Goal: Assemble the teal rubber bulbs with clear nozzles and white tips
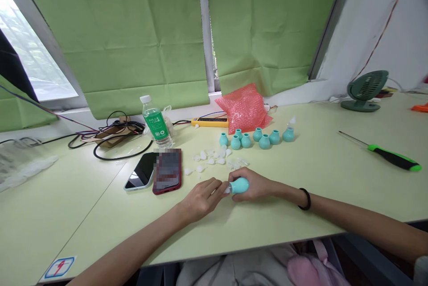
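A teal bulb (240, 185) lies on its side between my hands, low over the table. My right hand (251, 184) is wrapped round its far side and underside. The fingers of my left hand (204, 197) pinch the clear-white tip (228, 189) at the bulb's narrow end. Beyond the hands, several small white translucent pieces (211, 161) lie scattered, with some clear ones (238, 163) to their right. Farther back stand several teal bulbs (264, 142) with open necks. The rightmost bulb (288, 134) has a translucent tip on top.
Two phones (140, 172) (168, 171) lie left of the pieces, with a water bottle (155, 122) behind them. Red bubble wrap (245, 109), a yellow power strip (210, 122) and cables stand at the back. Rightward are a screwdriver (394, 157) and a green fan (366, 89).
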`<action>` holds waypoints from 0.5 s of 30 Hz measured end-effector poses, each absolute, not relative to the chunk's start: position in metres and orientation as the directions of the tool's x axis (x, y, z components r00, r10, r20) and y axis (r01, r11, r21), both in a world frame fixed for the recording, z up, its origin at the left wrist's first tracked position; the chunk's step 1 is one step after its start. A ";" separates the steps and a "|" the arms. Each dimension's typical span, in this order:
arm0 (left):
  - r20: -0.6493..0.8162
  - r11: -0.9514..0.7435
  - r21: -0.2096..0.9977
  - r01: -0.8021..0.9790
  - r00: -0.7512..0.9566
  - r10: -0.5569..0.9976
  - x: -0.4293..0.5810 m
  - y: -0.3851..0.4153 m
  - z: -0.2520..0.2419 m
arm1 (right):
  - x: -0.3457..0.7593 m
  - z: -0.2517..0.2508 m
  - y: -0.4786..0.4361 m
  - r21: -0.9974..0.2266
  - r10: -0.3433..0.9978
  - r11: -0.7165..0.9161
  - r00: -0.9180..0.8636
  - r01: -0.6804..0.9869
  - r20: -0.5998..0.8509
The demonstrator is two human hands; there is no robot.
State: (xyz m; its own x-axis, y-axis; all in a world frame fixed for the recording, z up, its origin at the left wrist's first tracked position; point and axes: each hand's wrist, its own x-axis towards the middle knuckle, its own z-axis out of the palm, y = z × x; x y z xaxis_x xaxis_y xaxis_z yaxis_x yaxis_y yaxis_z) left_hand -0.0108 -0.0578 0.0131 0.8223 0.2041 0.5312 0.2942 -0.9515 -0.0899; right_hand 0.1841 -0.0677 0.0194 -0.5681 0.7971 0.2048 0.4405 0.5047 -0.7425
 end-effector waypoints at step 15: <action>0.504 -0.674 -0.078 0.735 0.612 0.609 -0.027 -0.017 0.027 | 0.204 0.031 -0.046 -0.898 0.930 0.363 -0.150 0.249 0.334</action>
